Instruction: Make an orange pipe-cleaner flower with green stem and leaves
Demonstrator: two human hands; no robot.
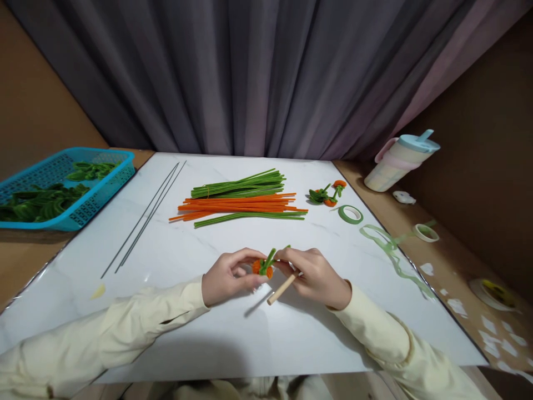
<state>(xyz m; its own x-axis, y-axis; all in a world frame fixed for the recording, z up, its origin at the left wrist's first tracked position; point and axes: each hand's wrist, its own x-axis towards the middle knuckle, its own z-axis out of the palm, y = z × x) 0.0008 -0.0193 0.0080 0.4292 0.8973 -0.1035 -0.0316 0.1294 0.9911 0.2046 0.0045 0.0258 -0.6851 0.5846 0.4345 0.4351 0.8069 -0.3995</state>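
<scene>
Two hands meet low over the middle of the white marble-look counter, both in pale cream sleeves. The left hand has its grip closed on a small orange pipe-cleaner flower, thumb and fingertips pinching it from the left side. The right hand has its grip closed too, holding a short wooden dowel that slants down and to the left from its fingers, and its fingertips also touch the green stem that rises out of the flower. The flower sits between the two hands, just above the counter surface; whether it rests on the counter I cannot tell.

Farther back on the counter lies a bundle of green pipe cleaners, then a bundle of orange pipe cleaners just in front of it, and a thinner green bunch touching the orange ones. To the left lie several thin dark wires, running diagonally. To the right of the bundles rest two finished orange flowers and a roll of green tape. A loose strip of green tape trails over the counter's right edge to a second tape roll. A blue basket with green pieces stands at the far left, and a pastel lidded cup at the far right.
</scene>
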